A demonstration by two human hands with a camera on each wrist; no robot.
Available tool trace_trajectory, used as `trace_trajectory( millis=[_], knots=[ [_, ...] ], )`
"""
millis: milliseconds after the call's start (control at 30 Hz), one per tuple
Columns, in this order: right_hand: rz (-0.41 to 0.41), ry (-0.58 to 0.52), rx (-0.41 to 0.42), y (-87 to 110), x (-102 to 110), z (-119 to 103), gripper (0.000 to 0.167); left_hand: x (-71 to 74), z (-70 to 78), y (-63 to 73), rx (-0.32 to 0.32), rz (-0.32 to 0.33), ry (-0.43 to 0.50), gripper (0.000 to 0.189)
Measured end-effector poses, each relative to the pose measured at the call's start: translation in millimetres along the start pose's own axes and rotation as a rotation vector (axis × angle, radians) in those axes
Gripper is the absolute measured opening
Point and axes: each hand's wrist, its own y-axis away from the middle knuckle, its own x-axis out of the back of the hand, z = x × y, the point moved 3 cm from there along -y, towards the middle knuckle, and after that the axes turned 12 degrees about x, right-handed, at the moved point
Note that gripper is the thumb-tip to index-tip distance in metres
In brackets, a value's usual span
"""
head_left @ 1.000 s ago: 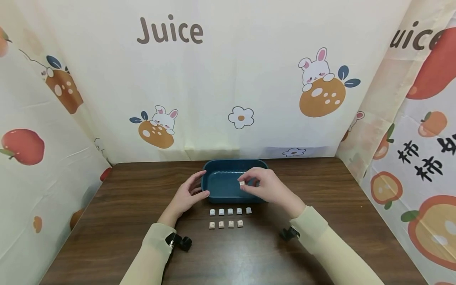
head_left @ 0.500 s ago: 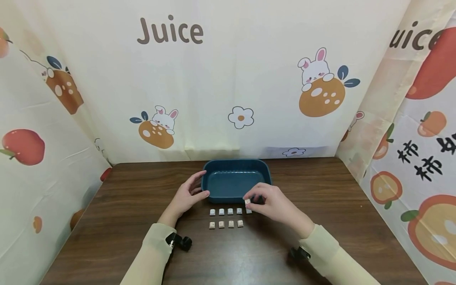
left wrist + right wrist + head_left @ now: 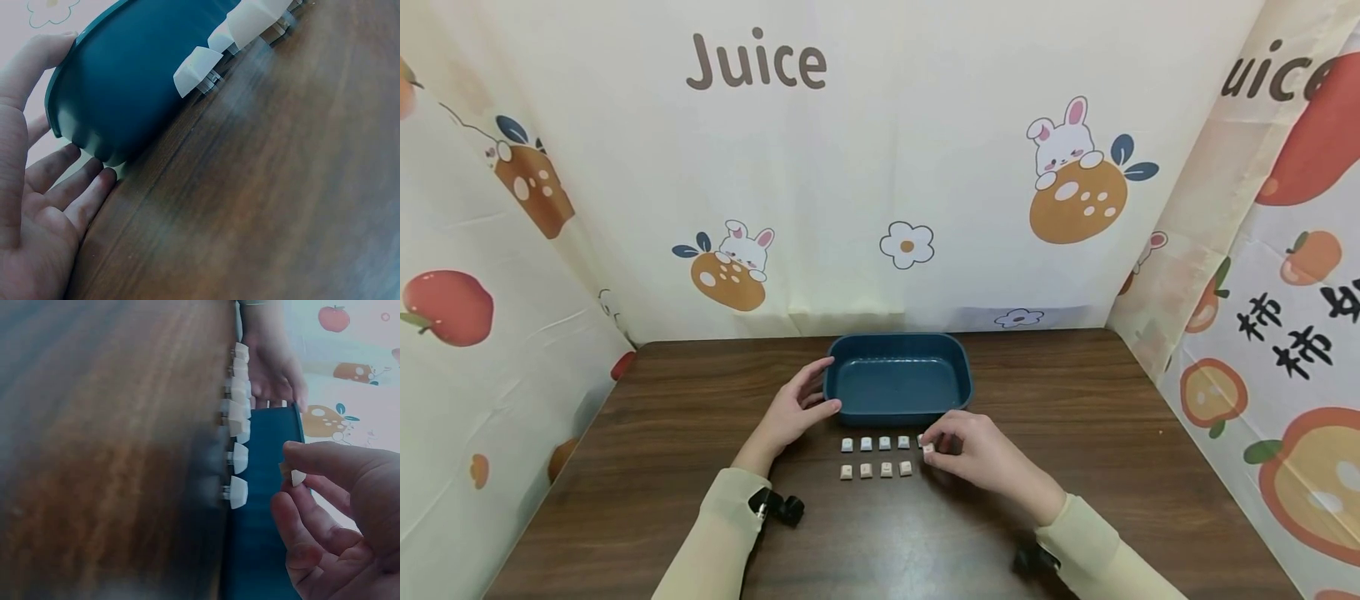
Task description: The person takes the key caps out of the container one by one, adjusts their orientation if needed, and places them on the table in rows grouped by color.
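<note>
A dark blue tray [image 3: 895, 379] stands near the back of the table. My left hand [image 3: 792, 417] touches its left end, fingers spread and gently bent; in the left wrist view the fingertips [image 3: 103, 178] rest against the tray's wall. My right hand [image 3: 981, 454] pinches a small cream keycap [image 3: 928, 450] between thumb and fingers, low over the table at the right end of the keycap rows. The pinched keycap [image 3: 298, 478] is partly covered by fingers in the right wrist view. White keycaps [image 3: 884, 443] form the back row, cream keycaps [image 3: 886, 470] the front row.
The dark wooden table [image 3: 700, 433] runs back to a printed fabric wall [image 3: 850, 167], with more fabric at both sides. Both rows of keycaps lie just in front of the tray. A black wrist camera [image 3: 786, 508] sits on the left wrist.
My right hand has brought the pinched keycap from over the tray forward and slightly right, down to the right end of the rows. My left hand has stayed against the tray.
</note>
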Motion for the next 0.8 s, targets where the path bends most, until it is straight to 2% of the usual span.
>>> trace_trajectory(
  millis=[167,500,800],
  knots=[
    [-0.024,0.011,-0.006,1.0,-5.5,2.0,0.012,0.3,0.7,0.4,0.002,0.0,-0.003,0.073],
    [-0.092,0.01,-0.103,5.1,-14.2,8.7,0.011,0.1,1.5,-0.7,0.002,-0.001,-0.002,0.074],
    [-0.067,0.037,-0.043,7.8,-18.3,15.6,0.012,-0.1,2.3,0.8,0.002,-0.002,-0.001,0.074]
  ],
)
